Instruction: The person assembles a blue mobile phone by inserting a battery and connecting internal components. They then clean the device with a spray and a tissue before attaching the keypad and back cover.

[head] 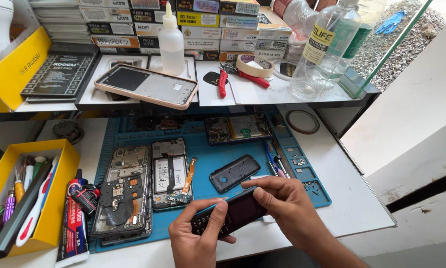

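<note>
Pinched between left hand (199, 233) and right hand (282, 201) past the surface (352, 198) edge, phone (230, 214) could slip and drop.

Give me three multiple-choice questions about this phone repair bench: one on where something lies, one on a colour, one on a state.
1. Where does the loose dark back cover lie?
A. On the blue mat
B. In the yellow tray
C. On the upper shelf

2. What colour are the handles of the cutters on the shelf?
A. Green
B. Red
C. White

3. How is the small keypad phone held?
A. Lying untouched on the mat
B. By one hand only
C. By both hands

Answers:
1. A, it rests on the blue mat just above the hands.
2. B, both handles are red.
3. C, the left hand and right hand each grip one end.
</note>
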